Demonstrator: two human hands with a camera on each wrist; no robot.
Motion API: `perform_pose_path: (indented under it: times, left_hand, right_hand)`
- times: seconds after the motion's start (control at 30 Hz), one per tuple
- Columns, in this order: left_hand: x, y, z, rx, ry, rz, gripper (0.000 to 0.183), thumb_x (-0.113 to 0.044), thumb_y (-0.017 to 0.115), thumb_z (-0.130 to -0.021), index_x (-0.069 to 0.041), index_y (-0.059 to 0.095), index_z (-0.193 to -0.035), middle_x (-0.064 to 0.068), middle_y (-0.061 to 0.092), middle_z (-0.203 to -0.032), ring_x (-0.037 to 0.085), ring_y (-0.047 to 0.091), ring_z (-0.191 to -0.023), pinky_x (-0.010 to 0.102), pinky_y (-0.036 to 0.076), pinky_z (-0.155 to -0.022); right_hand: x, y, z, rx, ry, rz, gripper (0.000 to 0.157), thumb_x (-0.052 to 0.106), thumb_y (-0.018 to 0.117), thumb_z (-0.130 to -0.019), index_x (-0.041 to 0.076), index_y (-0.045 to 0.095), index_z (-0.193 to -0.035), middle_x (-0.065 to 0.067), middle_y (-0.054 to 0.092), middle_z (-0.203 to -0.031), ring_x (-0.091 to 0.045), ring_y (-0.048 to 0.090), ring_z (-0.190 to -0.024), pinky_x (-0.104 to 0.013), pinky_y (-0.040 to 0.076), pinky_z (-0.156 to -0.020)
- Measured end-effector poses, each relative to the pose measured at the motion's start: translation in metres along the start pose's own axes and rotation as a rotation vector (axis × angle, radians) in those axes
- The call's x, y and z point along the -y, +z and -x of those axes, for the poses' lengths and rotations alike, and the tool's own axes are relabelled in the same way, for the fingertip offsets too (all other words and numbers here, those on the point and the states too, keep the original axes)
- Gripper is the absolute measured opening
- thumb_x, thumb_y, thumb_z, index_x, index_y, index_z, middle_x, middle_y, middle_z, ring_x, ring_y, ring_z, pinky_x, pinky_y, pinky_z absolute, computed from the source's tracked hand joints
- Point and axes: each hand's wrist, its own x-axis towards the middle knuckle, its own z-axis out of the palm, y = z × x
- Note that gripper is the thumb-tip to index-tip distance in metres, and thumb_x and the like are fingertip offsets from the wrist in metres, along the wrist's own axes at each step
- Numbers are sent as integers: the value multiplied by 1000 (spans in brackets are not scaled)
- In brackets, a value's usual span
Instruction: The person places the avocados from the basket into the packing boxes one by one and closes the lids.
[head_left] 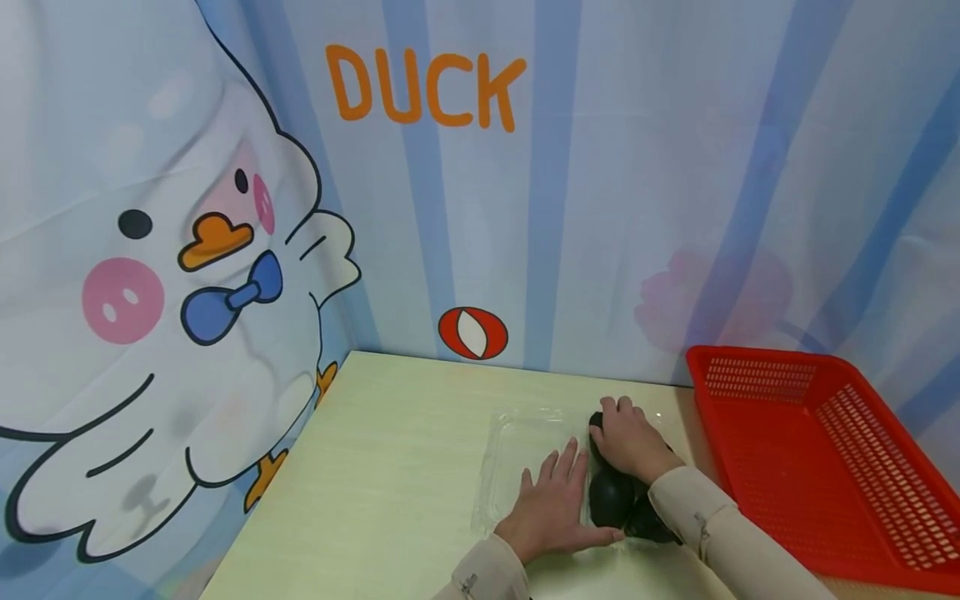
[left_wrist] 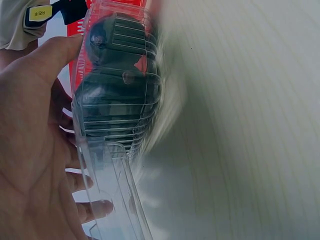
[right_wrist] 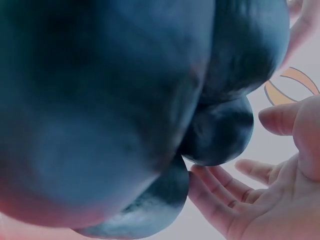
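Observation:
In the head view a clear plastic clamshell box [head_left: 504, 454] lies unfolded on the table. Its right half holds several smooth, dark avocados [head_left: 611, 497]. My left hand [head_left: 551, 504] spreads its fingers over the middle of the box, touching the plastic. Seen from the left wrist, the thumb lies at the rim beside the avocados [left_wrist: 117, 102], with the fingers behind the clear plastic. My right hand [head_left: 633, 437] bends its fingers over an avocado at the box's far end. Avocados [right_wrist: 100, 115] fill much of the right wrist view and hide most of that hand.
To the right stands a red plastic basket [head_left: 832, 475] with perforated sides. The pale table [head_left: 375, 467] extends to the left of the box. A printed duck curtain [head_left: 480, 208] hangs behind the table and along its left side.

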Motion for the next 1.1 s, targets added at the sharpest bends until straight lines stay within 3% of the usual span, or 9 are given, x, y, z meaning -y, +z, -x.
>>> perform_pose_path:
  times: [0.63, 1.1]
  left_hand:
    - [0, -1, 2, -13, 1, -5, 110, -90, 39, -70, -25, 12, -155, -4, 6, -162, 26, 26, -143, 64, 37, -98]
    - [-1, -6, 18, -40, -13, 82, 98, -82, 40, -79, -23, 20, -154, -3, 15, -161, 24, 31, -141, 56, 42, -97]
  right_hand:
    - [-7, -2, 2, -67, -21, 16, 51, 26, 57, -93, -4, 44, -132, -28, 49, -122, -42, 52, -107, -60, 41, -94]
    - [-3, -8, 1, -131, -10, -14, 49, 26, 55, -94, -2, 47, -132, -26, 49, -124, -41, 50, -109, -60, 45, -88]
